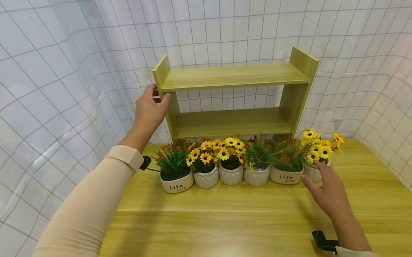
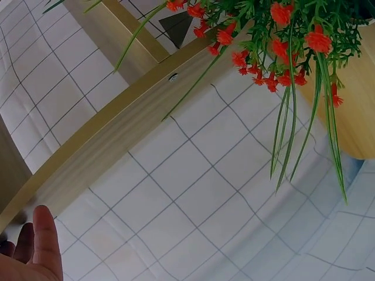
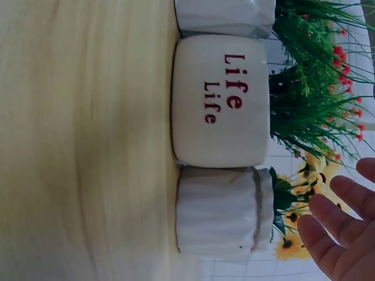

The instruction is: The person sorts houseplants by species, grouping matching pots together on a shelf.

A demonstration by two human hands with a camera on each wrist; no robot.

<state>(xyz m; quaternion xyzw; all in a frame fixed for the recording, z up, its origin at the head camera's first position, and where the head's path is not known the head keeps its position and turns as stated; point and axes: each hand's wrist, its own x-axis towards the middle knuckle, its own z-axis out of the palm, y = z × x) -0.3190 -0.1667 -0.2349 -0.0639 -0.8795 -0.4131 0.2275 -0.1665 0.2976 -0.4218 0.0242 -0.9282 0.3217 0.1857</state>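
In the head view my left hand (image 1: 149, 111) holds the left side panel of a two-tier wooden shelf (image 1: 235, 76), thumb at its front edge and fingers on the outer side. The left wrist view shows these fingers (image 2: 45, 243) beside the panel (image 2: 105, 132). My right hand (image 1: 329, 190), fingers spread and relaxed, is in front of the rightmost pot of yellow flowers (image 1: 319, 150). In the right wrist view the fingers (image 3: 337, 216) are close to those blooms; contact cannot be told. Next to that pot sits an oval "Life" planter (image 1: 286, 176) with red flowers.
A row of potted artificial flowers stands before the shelf: another "Life" planter (image 1: 176, 185) at the left end and white fluted pots (image 1: 206, 179) between. All stand on a wooden table (image 1: 210, 235). Grid-patterned white curtain (image 1: 222, 24) hangs behind and at both sides.
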